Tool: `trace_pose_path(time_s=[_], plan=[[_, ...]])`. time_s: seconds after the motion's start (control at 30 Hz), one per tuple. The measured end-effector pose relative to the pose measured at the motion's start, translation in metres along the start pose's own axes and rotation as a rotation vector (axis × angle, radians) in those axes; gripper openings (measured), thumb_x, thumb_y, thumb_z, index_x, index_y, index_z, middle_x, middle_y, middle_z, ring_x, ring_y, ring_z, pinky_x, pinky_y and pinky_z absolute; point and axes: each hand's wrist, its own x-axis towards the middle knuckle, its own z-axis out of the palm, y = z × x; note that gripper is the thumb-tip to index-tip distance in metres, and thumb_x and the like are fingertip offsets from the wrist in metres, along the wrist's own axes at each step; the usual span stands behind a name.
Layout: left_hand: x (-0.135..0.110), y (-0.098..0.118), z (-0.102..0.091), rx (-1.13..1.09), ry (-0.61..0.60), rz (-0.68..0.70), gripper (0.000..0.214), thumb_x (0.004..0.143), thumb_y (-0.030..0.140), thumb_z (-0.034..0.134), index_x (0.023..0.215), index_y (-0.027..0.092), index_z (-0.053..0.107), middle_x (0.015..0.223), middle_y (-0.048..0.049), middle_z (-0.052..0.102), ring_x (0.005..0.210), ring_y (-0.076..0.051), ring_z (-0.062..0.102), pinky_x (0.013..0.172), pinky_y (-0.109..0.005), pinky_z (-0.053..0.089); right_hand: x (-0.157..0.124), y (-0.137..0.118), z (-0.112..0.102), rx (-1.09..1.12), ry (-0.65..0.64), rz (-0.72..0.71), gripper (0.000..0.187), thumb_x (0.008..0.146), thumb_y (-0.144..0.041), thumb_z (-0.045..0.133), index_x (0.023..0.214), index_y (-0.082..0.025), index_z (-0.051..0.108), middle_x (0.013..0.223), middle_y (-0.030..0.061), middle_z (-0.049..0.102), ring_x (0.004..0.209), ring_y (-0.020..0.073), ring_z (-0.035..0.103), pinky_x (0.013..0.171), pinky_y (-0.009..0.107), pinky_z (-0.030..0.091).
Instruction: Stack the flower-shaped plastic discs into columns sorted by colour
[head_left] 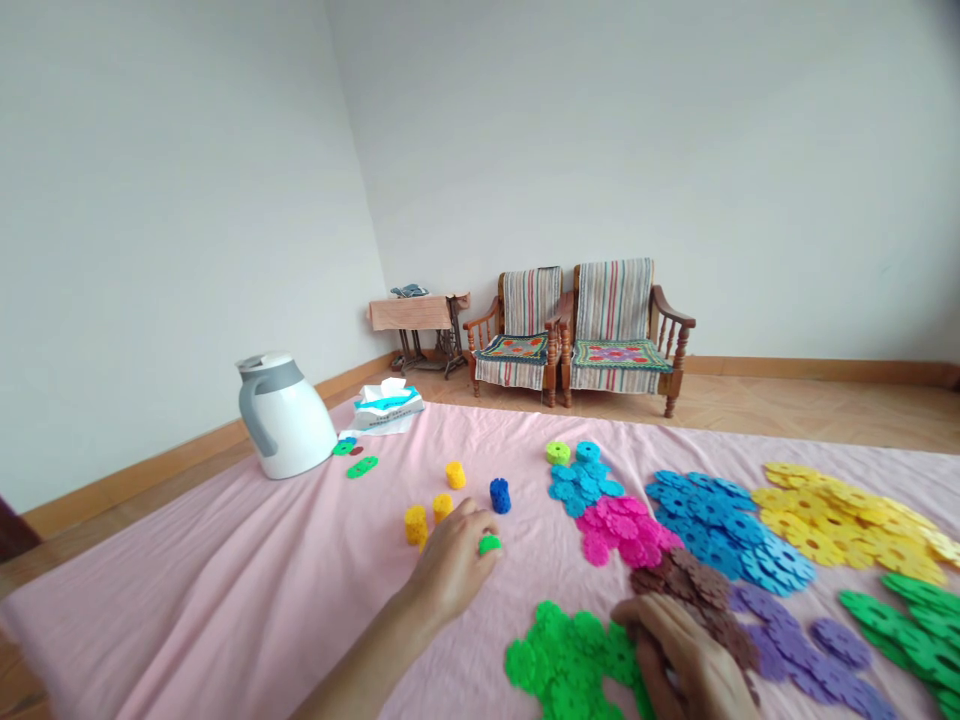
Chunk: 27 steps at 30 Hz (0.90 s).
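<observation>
Left hand (454, 562) pinches a green plastic disc (489, 544) — likely light, stiff, best held by its rim; right hand (684, 645) — cannot tell its grip.

Jug (300, 430) left, disc piles (694, 510) right, armchairs (616, 305) behind cloth (300, 590).

Pink-draped worktop (225, 600), cloth wrinkled: jug (300, 435) and tissue box (388, 408) far left, yellow stacks (416, 526) and dark-blue stack (500, 498) mid, spread disc piles rightward – light-blue pile (581, 488), magenta pile (622, 532), blue pile (697, 505), brown pile (690, 585), purple pile (802, 655), yellow pile (840, 515), green piles (559, 655) near centre and right edge.
</observation>
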Motion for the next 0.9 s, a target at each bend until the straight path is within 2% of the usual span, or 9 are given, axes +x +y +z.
trace_pose_path(time_s=[0.03, 0.1, 0.17, 0.23, 0.4, 0.57, 0.73, 0.8, 0.9], plan=[[-0.002, 0.002, -0.004, -0.058, -0.058, 0.029, 0.011, 0.071, 0.012, 0.056, 0.079, 0.017, 0.062, 0.083, -0.0014, 0.056, 0.073, -0.013, 0.054, 0.066, -0.022, 0.041, 0.0, -0.001, 0.0, -0.004, -0.01, -0.003, 0.016, 0.081, -0.017, 0.047, 0.088, -0.022, 0.06, 0.078, 0.0016, 0.066, 0.073, 0.0126, 0.064, 0.064, 0.02, 0.052], [-0.008, 0.006, -0.012, -0.181, -0.262, 0.109, 0.006, 0.071, 0.015, 0.06, 0.077, 0.017, 0.062, 0.075, 0.0009, 0.056, 0.067, -0.012, 0.053, 0.059, -0.019, 0.04, 0.0, -0.002, -0.001, -0.014, -0.017, 0.006, 0.017, 0.082, -0.017, 0.044, 0.088, -0.022, 0.06, 0.079, 0.0021, 0.066, 0.073, 0.0129, 0.064, 0.065, 0.021, 0.052], [-0.015, 0.01, -0.016, -0.25, -0.464, 0.199, 0.013, 0.068, 0.02, 0.067, 0.081, 0.018, 0.063, 0.072, 0.0027, 0.056, 0.061, -0.01, 0.052, 0.054, -0.018, 0.038, 0.0, -0.002, -0.001, -0.016, -0.023, 0.018, 0.019, 0.083, -0.017, 0.042, 0.087, -0.022, 0.06, 0.078, 0.0025, 0.066, 0.073, 0.0132, 0.064, 0.065, 0.022, 0.052], [-0.02, 0.014, -0.018, -0.243, -0.541, 0.266, 0.027, 0.063, 0.027, 0.074, 0.085, 0.019, 0.062, 0.075, 0.0032, 0.057, 0.059, -0.009, 0.051, 0.055, -0.018, 0.039, 0.0, -0.002, -0.001, -0.012, -0.029, 0.023, 0.019, 0.083, -0.018, 0.042, 0.087, -0.023, 0.06, 0.078, 0.0023, 0.066, 0.073, 0.0132, 0.064, 0.064, 0.022, 0.052], [-0.027, 0.025, -0.014, -0.134, -0.489, 0.305, 0.032, 0.06, 0.033, 0.077, 0.082, 0.019, 0.058, 0.075, 0.0033, 0.055, 0.061, -0.011, 0.051, 0.059, -0.02, 0.04, -0.001, 0.0, -0.001, 0.003, -0.015, 0.011, 0.016, 0.081, -0.018, 0.048, 0.088, -0.023, 0.061, 0.079, 0.0016, 0.066, 0.073, 0.0133, 0.064, 0.064, 0.021, 0.052], [-0.03, 0.029, -0.011, -0.11, -0.485, 0.278, 0.028, 0.059, 0.02, 0.074, 0.081, 0.02, 0.057, 0.075, 0.0036, 0.055, 0.061, -0.011, 0.051, 0.059, -0.02, 0.04, 0.0, 0.001, 0.001, 0.003, 0.023, -0.003, 0.015, 0.079, -0.018, 0.051, 0.088, -0.024, 0.061, 0.078, 0.0006, 0.067, 0.072, 0.0128, 0.065, 0.063, 0.019, 0.052], [-0.028, 0.026, -0.012, -0.121, -0.466, 0.277, 0.029, 0.057, 0.009, 0.067, 0.081, 0.021, 0.057, 0.063, 0.0056, 0.051, 0.065, -0.013, 0.052, 0.061, -0.02, 0.039, 0.001, 0.001, 0.0, -0.003, 0.01, -0.015, 0.016, 0.079, -0.017, 0.051, 0.089, -0.024, 0.062, 0.077, 0.0009, 0.067, 0.071, 0.0128, 0.065, 0.063, 0.019, 0.052], [-0.024, 0.02, -0.015, -0.114, -0.405, 0.244, 0.026, 0.058, 0.008, 0.061, 0.08, 0.02, 0.057, 0.066, 0.0049, 0.052, 0.064, -0.012, 0.052, 0.06, -0.02, 0.038, 0.002, 0.0, 0.0, -0.003, 0.015, -0.01, 0.017, 0.08, -0.018, 0.049, 0.088, -0.024, 0.062, 0.076, 0.0011, 0.067, 0.07, 0.013, 0.065, 0.062, 0.019, 0.052], [-0.015, 0.009, -0.019, -0.065, -0.211, 0.116, 0.024, 0.059, 0.007, 0.054, 0.08, 0.018, 0.055, 0.079, 0.0019, 0.053, 0.064, -0.011, 0.051, 0.059, -0.02, 0.038, 0.002, -0.002, -0.001, -0.003, 0.04, 0.001, 0.02, 0.082, -0.018, 0.045, 0.087, -0.025, 0.063, 0.076, 0.0011, 0.068, 0.07, 0.013, 0.065, 0.062, 0.02, 0.052]])
